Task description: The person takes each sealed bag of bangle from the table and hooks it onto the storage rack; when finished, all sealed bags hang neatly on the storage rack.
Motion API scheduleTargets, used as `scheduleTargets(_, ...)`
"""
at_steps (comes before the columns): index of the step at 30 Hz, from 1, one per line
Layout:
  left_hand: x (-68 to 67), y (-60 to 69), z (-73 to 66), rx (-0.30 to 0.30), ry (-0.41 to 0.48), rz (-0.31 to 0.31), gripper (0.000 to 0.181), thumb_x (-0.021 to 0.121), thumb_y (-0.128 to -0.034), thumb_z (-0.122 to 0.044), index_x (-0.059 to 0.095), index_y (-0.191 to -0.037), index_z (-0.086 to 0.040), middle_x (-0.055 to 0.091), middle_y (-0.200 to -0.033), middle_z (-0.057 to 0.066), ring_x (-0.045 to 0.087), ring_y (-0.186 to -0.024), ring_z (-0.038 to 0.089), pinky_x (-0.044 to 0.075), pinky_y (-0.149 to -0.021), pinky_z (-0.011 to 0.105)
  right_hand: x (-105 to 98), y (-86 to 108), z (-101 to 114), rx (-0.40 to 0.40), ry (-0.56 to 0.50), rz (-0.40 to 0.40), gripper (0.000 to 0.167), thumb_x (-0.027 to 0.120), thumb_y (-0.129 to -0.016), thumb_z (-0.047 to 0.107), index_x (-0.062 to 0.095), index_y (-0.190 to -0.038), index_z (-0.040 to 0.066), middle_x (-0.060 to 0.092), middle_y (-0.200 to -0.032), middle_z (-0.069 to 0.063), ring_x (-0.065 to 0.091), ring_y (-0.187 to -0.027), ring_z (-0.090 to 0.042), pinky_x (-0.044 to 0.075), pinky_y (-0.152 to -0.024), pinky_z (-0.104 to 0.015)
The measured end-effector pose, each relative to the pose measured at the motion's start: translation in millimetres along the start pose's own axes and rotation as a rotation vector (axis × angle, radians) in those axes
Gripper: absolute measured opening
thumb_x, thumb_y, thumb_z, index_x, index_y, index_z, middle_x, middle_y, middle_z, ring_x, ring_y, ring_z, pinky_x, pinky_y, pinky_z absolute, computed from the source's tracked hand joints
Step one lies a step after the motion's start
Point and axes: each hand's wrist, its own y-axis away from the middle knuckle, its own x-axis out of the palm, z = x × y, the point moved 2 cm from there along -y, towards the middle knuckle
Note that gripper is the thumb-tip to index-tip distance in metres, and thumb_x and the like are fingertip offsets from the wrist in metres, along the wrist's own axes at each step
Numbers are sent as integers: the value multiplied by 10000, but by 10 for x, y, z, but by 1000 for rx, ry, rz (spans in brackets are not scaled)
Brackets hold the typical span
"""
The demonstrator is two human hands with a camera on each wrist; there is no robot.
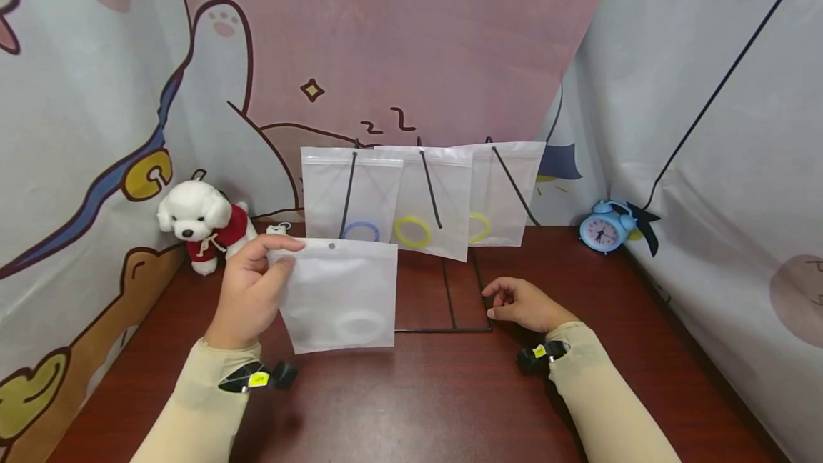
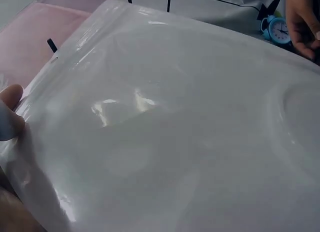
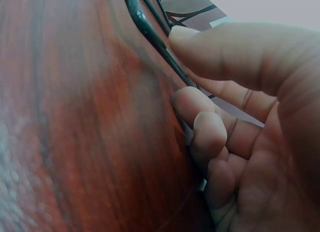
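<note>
My left hand point(image 1: 247, 299) pinches the upper left corner of a white zip bag point(image 1: 334, 288) between thumb and fingers. The bag has a punched hole near its top, and a pale ring point(image 1: 361, 324) shows faintly inside. It hangs in front of a black wire display rack point(image 1: 444, 330). At the right side of the rack's base, my right hand point(image 1: 530, 304) holds the base rod point(image 3: 162, 49) between thumb and curled fingers. Three similar bags hang on the rack's prongs: a left bag point(image 1: 350, 188) with a blue ring, a middle bag point(image 1: 444, 188) and a right bag point(image 1: 514, 177) with yellow rings.
A white plush dog point(image 1: 199, 216) in red sits at the back left, beside a small white figure point(image 1: 278, 228). A blue alarm clock point(image 1: 604, 227) stands at the back right. Patterned cloth point(image 1: 437, 41) surrounds the brown wooden table point(image 1: 450, 391).
</note>
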Motion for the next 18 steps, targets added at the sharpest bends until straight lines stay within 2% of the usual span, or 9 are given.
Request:
scheduleTargets(1, 9, 4, -20, 7, 6, -5, 316, 528, -953, 170, 768, -1052, -11, 728, -934, -42, 438, -608, 137, 320, -489, 298, 1, 1, 1, -1, 0, 1, 336, 814, -904, 130, 676, -1200, 50, 625, -899, -70, 577, -781, -209, 492, -657, -268)
scheduleTargets(3, 25, 12, -53, 13, 24, -14, 310, 531, -960, 159, 769, -1057, -13, 729, -926, -39, 390, -534, 119, 297, -460, 296, 3, 2, 1, -2, 0, 2, 335, 812, -906, 128, 675, -1201, 47, 623, -898, -70, 577, -780, -206, 493, -658, -267)
scheduleTargets(6, 48, 25, -86, 22, 48, -18, 327, 528, -966, 150, 778, -1060, -38, 746, -958, -31, 420, -541, 109, 296, -448, 292, 3, 5, 3, -3, -2, 3, 335, 810, -907, 127, 675, -1203, 45, 622, -899, -68, 577, -781, -204, 494, -661, -265)
scheduleTargets(8, 62, 35, -96, 35, 67, -13, 348, 524, -966, 152, 784, -1059, -59, 766, -1061, -17, 485, -649, 126, 319, -483, 288, 2, 7, 9, -3, -3, 3, 335, 809, -908, 125, 675, -1204, 42, 623, -902, -69, 578, -784, -206, 495, -663, -265)
scheduleTargets(10, 74, 45, -102, 57, 75, -2, 367, 517, -960, 164, 787, -1054, -67, 766, -1085, -11, 550, -800, 142, 366, -548, 268, 0, 9, 15, -4, -2, 3, 335, 808, -909, 126, 675, -1205, 40, 623, -905, -73, 577, -790, -210, 496, -666, -266)
scheduleTargets(11, 78, 49, -104, 69, 74, 4, 373, 513, -957, 171, 786, -1054, -65, 767, -1082, -8, 567, -825, 142, 390, -580, 257, -1, 9, 18, -3, -4, 2, 335, 807, -910, 125, 675, -1205, 38, 623, -906, -75, 577, -793, -213, 496, -667, -267)
scheduleTargets(14, 90, 59, -111, 103, 65, 24, 374, 508, -947, 186, 781, -1056, -45, 766, -1078, 1, 623, -1014, 157, 454, -757, 240, -2, 10, 23, 0, -6, 2, 336, 807, -911, 126, 675, -1206, 36, 621, -909, -80, 575, -800, -218, 496, -670, -269)
scheduleTargets(16, 97, 64, -119, 118, 53, 32, 374, 504, -943, 192, 776, -1057, -36, 767, -1074, 4, 633, -1060, 154, 469, -853, 244, -1, 8, 23, 2, -6, 1, 335, 807, -911, 127, 676, -1205, 36, 621, -909, -82, 575, -801, -219, 496, -670, -270)
scheduleTargets(18, 105, 70, -133, 124, 53, 31, 361, 503, -942, 193, 771, -1059, -18, 767, -1082, 6, 635, -1066, 156, 475, -855, 242, 0, 5, 20, 2, -3, 0, 334, 808, -911, 129, 677, -1204, 39, 621, -909, -81, 576, -799, -218, 496, -671, -269)
